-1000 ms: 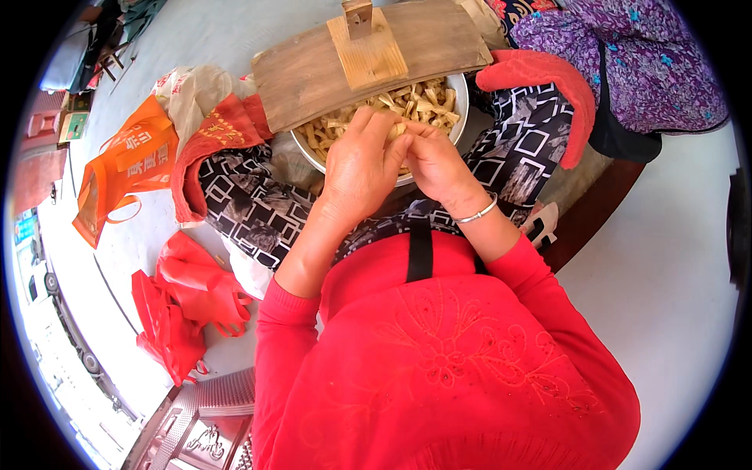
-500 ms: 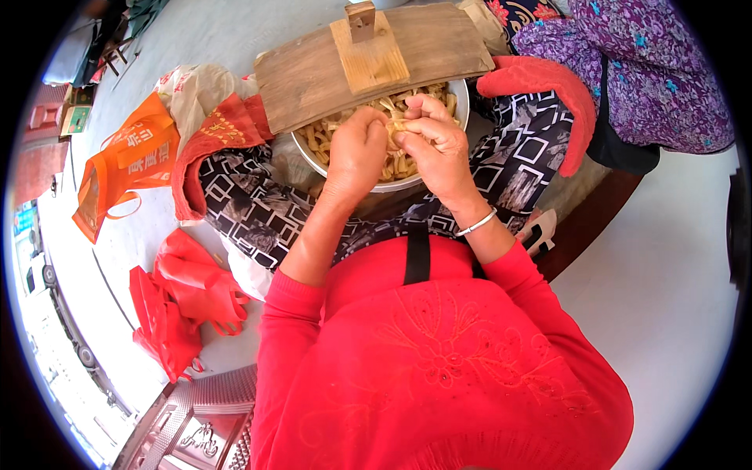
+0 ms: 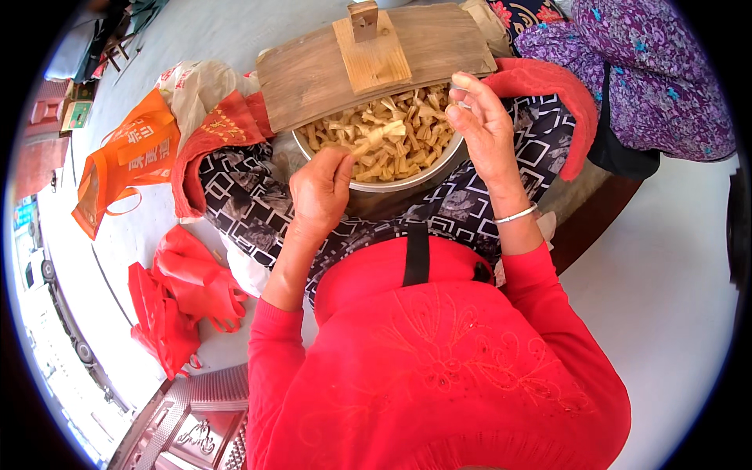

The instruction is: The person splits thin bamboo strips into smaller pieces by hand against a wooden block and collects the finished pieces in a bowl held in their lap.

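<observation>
A large round metal pan rests at my lap, filled with many yellowish-brown knotted strips that look like tofu skin. Over its near left part, my left hand is closed on one tofu skin strip, pinched between thumb and fingers, its paler end sticking out to the right. My right hand is lifted at the pan's right rim with thumb and fingers apart, and nothing shows in it. A wooden board with a block fixed on top lies across the far side of the pan, hiding part of the contents.
Red towels drape over both my knees. An orange bag and a pale plastic bag are at the left, with red bags on the floor nearer. A person in purple floral clothing is close at the far right.
My hands were together over the pan, fingers working at a strip. Now they are apart: the left has moved left with the strip, the right has moved right and opened.
</observation>
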{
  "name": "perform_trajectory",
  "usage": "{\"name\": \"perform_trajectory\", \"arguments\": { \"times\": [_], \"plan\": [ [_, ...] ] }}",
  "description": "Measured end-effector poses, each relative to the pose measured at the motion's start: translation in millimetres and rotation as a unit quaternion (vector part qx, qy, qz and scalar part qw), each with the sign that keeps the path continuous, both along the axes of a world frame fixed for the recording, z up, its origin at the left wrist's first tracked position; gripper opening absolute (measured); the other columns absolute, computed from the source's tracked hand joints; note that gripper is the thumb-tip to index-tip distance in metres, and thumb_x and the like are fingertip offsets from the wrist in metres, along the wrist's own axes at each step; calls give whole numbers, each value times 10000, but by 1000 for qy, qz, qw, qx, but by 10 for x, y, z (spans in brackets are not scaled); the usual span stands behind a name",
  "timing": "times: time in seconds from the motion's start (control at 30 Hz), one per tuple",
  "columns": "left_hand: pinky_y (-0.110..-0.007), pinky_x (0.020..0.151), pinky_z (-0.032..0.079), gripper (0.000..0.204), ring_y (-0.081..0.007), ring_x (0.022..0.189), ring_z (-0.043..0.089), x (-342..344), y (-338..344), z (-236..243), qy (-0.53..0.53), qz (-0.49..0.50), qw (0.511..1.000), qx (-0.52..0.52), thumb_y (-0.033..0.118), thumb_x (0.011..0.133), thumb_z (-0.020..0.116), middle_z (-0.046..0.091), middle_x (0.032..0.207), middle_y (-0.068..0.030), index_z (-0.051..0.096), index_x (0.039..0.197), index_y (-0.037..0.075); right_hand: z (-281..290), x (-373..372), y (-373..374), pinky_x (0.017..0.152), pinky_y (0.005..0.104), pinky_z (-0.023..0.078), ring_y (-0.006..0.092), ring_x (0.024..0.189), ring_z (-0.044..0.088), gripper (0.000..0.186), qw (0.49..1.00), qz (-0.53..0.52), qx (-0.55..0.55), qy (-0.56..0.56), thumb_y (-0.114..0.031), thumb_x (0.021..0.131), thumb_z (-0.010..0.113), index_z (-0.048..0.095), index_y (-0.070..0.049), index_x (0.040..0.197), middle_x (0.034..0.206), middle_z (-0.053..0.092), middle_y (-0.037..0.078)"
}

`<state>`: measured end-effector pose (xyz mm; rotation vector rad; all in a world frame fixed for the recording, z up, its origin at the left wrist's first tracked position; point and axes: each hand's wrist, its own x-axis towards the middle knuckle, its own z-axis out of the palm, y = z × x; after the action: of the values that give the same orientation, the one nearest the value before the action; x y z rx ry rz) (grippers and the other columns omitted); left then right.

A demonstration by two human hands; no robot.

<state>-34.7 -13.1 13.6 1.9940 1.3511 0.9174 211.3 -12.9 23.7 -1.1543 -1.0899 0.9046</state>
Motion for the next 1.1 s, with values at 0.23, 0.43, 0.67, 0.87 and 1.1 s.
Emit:
{"name": "perform_trajectory", "arguments": {
  "times": [0.23,0.43,0.67,0.87,1.1],
  "plan": [
    [-371,566,464,70,-326,656,591,256,296,309,59,-123,973,185,61,839,652,572,729,-118,619,897,38,221,-1,384,708,238,505,115,797,613,260,950,274,-138,-62,-191,907,649,644,26,1050,914,657,54],
    [-260,625,452,148,-134,648,550,236,560,207,-81,-70,991,-84,134,913,629,627,778,-41,660,964,-2,233,131,613,563,212,498,69,601,579,127,931,308,-196,11,-104,903,626,658,-1,971,752,624,9],
    [-182,518,327,137,-21,589,417,241,1100,87,-234,-36,938,-252,146,931,589,515,707,47,647,983,34,136,-56,882,549,212,458,58,601,532,113,974,167,-146,-45,-102,904,611,658,-13,955,706,594,-13],
    [-206,513,361,126,-48,579,453,376,1381,-125,-265,-14,934,-238,143,917,603,547,716,21,632,915,20,-86,-75,1090,594,282,448,104,619,552,117,979,85,-84,-167,-110,858,631,654,1,884,647,596,23],
    [-273,599,443,147,-127,651,541,352,1431,-280,47,51,998,-4,121,917,559,604,745,-53,618,893,-11,-140,-36,992,718,390,474,342,805,602,94,931,51,14,-362,-106,834,607,650,-29,867,835,631,131]
  ]
}}
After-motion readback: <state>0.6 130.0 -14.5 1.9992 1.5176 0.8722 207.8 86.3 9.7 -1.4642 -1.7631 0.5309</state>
